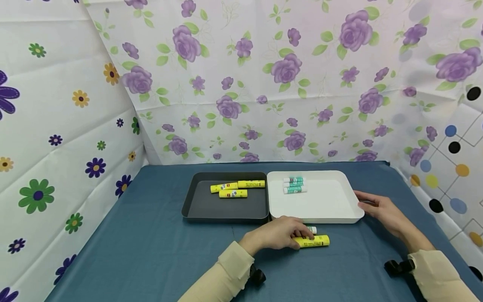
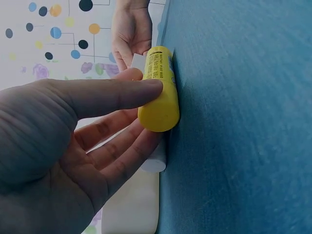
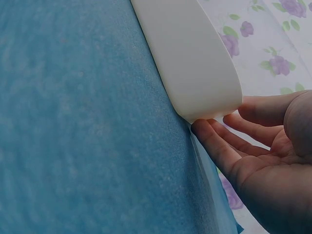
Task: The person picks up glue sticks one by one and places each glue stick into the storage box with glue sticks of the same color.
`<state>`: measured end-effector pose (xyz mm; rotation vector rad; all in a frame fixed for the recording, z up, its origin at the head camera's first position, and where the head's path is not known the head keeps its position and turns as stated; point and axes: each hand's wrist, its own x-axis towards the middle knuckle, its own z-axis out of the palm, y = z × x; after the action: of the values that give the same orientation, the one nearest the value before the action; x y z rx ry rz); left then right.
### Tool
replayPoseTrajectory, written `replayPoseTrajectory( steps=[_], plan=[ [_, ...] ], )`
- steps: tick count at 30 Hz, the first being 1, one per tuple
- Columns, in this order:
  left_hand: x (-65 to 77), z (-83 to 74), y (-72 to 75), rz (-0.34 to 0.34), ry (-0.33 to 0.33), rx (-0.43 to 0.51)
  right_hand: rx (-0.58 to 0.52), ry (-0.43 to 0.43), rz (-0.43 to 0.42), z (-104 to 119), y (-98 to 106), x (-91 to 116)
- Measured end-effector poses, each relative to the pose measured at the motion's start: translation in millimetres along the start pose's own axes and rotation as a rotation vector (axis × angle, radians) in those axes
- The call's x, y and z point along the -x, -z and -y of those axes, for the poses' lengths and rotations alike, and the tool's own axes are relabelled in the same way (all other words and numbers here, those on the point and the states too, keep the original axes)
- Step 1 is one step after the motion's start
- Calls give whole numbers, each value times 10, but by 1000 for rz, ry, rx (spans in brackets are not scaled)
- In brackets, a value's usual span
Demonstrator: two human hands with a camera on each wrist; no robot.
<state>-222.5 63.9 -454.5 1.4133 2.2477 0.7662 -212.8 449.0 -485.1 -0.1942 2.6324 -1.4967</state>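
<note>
My left hand [image 1: 277, 233] pinches a yellow glue stick [image 1: 318, 240] between thumb and fingers, just in front of the white tray [image 1: 332, 205]. Behind it, partly hidden by the fingers, lies a white glue stick [image 1: 312, 230]; its rounded end [image 2: 157, 163] shows in the left wrist view. My right hand [image 1: 386, 214] touches the right end of the white tray, thumb at the rim and fingertips low against the wall [image 3: 204, 73]. Several green-and-white glue sticks [image 1: 295, 190] lie inside this tray.
A dark grey tray [image 1: 200, 209] stands directly left of the white one, with three yellow glue sticks [image 1: 233, 193] in it. Blue cloth [image 1: 151, 251] covers the table. Flowered curtains [image 1: 226, 105] hang behind and at the left; a dotted one [image 1: 453, 167] hangs at the right.
</note>
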Motion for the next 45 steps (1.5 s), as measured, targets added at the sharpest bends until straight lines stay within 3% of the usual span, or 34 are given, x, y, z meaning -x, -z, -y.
replayPoseTrajectory(
  steps=[16,29,37,45],
  plan=[
    [11,-30,5,32,7,48,-9,8,-3,4,-4,7],
    [6,-16,13,18,-15,49,-24,6,2,2,-5,6],
    [50,-23,134,3,-28,157,-22,-7,4,10,-10,0],
    [148,-13,340,-79,-30,205,-38,7,0,14,-14,4]
  ],
)
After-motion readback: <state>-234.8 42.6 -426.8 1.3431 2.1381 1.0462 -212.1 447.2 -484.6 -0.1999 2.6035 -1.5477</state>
